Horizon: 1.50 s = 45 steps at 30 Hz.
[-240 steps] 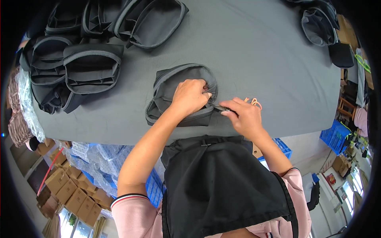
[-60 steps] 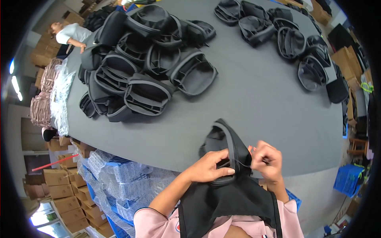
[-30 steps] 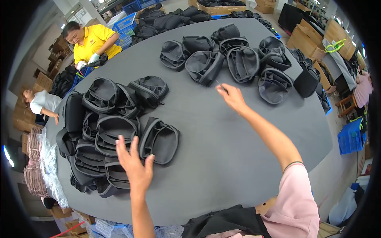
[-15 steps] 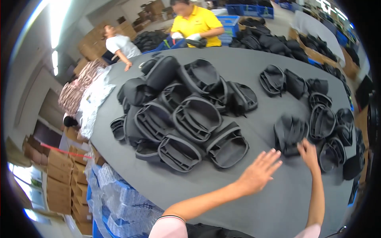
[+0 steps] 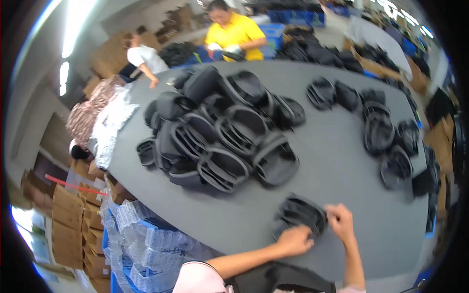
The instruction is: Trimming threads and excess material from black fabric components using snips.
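A black zip case [image 5: 299,210] with inner dividers lies open-topped on the grey table [image 5: 337,161], close in front of me and slightly blurred. My left hand [image 5: 294,240] is at its near edge, fingers curled in against the case. At the right rim, my right hand [image 5: 341,222] is closed in a pinch on the edge. To the left rises a big pile of similar black cases [image 5: 242,129], most with their openings facing up. More black cases [image 5: 378,134] stand in a loose row along the right side.
Beyond the table a person in yellow [image 5: 234,36] handles a dark item with gloved hands; a person in white [image 5: 146,58] leans at the far left edge. Bubble wrap [image 5: 141,244] covers a blue crate beside cardboard boxes [image 5: 68,219]. Dark goods [image 5: 312,51] are heaped behind.
Both hands have come nearer to me, and the case has been drawn from the right-hand group to the table's near side. The left hand, earlier spread and apart, now touches it.
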Motion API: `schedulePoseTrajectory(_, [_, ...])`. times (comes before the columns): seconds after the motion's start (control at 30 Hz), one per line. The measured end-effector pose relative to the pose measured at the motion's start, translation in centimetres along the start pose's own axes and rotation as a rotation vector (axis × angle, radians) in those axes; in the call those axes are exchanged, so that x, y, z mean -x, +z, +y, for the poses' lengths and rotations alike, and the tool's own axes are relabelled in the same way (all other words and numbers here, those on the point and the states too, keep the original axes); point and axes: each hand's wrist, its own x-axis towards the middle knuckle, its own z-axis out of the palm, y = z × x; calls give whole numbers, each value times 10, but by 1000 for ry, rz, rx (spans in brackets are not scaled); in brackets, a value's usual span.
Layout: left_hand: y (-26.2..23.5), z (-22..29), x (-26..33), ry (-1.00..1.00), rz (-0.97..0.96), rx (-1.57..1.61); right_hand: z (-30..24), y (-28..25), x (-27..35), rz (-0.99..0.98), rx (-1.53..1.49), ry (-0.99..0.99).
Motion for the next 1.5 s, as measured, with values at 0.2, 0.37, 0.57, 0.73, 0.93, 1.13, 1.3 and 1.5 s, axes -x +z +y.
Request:
schedulePoseTrajectory(0.2, [-5, -27, 17, -145, 381, 346, -32, 55, 58, 150, -883, 816])
schedulePoseTrajectory(0.37, [13, -43, 23, -259, 213, 786, -32, 70, 72, 127, -983, 792])
schedulePoseTrajectory(0.57, [17, -40, 32, -246, 294, 753, -41, 73, 75, 88, -870, 758])
schedulePoseTrajectory(0.73, [14, -37, 25, -345, 375, 516, -38, 79, 77, 49, -838, 777])
schedulePoseTrajectory(0.93, [19, -30, 26, -216, 340, 480, -32, 74, 82, 55, -909, 960])
schedulePoseTrajectory(1.13, [19, -32, 17, -290, 301, 349, -27, 72, 85, 20, -838, 968])
schedulePoseTrajectory(1.3, [33, -34, 12, -243, 449, 336, -43, 60, 86, 85, -90, 496])
schedulePoseTrajectory(1.5, [37, -35, 11, -245, 499, 322, -35, 54, 96, 27, 186, 310])
